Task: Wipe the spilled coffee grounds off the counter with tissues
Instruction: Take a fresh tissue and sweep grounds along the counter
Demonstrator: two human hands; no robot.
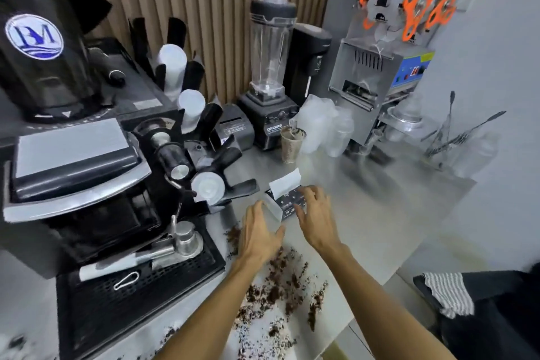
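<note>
The right grip [315, 218] was apart, fingers spread over the dark tissue pack [287, 203]. The left grip [258, 232] lay against the pack's white end; whether it clasped it could not be told. A tissue [285, 183] stuck up just beyond the fingers. Coffee grounds [280, 286] lay scattered on the surface [380, 213] behind both grips, under the forearms.

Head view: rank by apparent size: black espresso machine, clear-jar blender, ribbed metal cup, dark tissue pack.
1. Black espresso machine
2. Clear-jar blender
3. Dark tissue pack and ribbed metal cup: alike; pack partly covered.
</note>
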